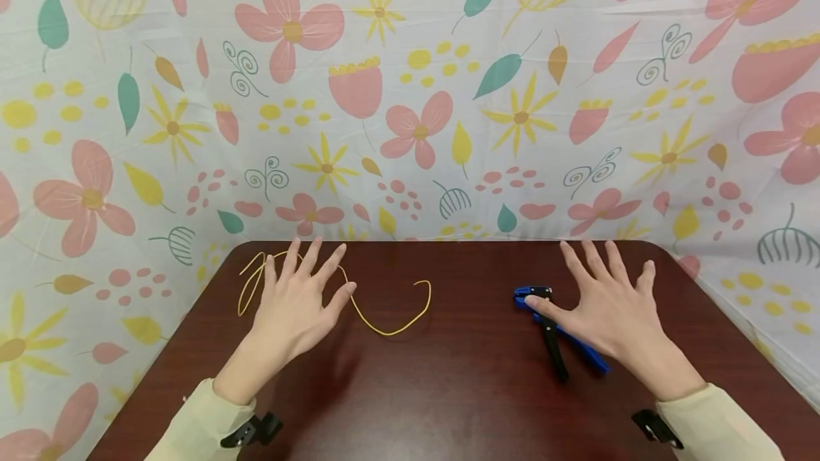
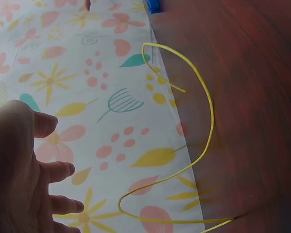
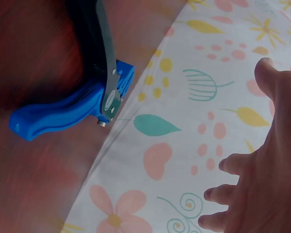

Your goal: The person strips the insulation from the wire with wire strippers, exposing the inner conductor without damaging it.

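Observation:
Fingers spread, my left hand (image 1: 297, 308) hovers over the left part of the table and holds nothing. Behind it a thin yellow wire (image 1: 387, 334) lies in loose curves, its left part looped; the hand hides some of it. In the left wrist view the same wire (image 2: 212, 114) bends in a wide arc beside the fingers. My right hand (image 1: 615, 311), also spread and holding nothing, overlaps the blue-and-black wire stripper (image 1: 547, 329) with its thumb in the head view. The right wrist view shows the tool's blue handle (image 3: 58, 116) and black handle splayed apart.
The dark reddish-brown table (image 1: 448, 390) has rounded far corners. A white cloth (image 1: 410, 55) printed with flowers and leaves hangs behind it and along both sides. Black straps (image 1: 253, 431) sit at the light sleeves' cuffs.

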Demonstrator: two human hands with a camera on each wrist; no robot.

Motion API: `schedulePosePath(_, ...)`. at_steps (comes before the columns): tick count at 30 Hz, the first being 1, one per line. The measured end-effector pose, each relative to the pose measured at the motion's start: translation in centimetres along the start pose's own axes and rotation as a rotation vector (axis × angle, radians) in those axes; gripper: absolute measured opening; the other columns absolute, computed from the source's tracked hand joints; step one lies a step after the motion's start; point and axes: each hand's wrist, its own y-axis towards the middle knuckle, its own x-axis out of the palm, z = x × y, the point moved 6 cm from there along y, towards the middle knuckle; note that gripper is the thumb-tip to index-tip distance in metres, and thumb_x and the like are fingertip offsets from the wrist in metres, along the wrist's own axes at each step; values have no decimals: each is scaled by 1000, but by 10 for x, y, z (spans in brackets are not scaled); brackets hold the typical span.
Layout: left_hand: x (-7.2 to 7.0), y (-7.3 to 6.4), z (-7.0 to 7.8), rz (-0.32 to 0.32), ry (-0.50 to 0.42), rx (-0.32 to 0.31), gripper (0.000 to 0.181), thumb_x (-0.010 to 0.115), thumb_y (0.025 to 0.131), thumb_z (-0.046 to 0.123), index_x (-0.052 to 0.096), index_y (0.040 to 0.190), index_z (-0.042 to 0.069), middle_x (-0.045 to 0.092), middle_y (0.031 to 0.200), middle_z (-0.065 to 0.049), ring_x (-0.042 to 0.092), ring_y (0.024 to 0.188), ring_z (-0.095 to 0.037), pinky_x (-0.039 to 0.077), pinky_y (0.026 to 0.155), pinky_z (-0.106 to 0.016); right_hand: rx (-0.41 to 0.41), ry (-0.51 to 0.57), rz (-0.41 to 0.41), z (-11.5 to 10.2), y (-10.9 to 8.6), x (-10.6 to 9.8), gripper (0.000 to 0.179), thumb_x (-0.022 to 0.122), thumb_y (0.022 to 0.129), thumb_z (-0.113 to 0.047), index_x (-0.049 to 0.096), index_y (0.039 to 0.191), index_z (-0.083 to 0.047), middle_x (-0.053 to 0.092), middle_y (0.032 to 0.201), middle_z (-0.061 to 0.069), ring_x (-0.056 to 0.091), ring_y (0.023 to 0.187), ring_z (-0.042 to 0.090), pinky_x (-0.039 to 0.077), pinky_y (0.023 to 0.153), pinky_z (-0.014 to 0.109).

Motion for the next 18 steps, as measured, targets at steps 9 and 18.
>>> schedulePosePath(9,3,-7,6,9,6,23,68,40,105,67,41,163,31,33,168,-15,17,157,-44,5,119,-72,1,0,5,4,-9,2,115,53,85,-89,26,168,-14,27,166,29,12,153,55,-13,108,82)
schedulePosePath(18,6,-14,12,-1,-2,38,69,40,105,69,41,163,32,32,169,-12,15,158,-41,6,120,-71,-8,-12,23,7,-17,3,115,54,84,-89,28,167,-14,31,164,30,25,149,55,-9,108,83)
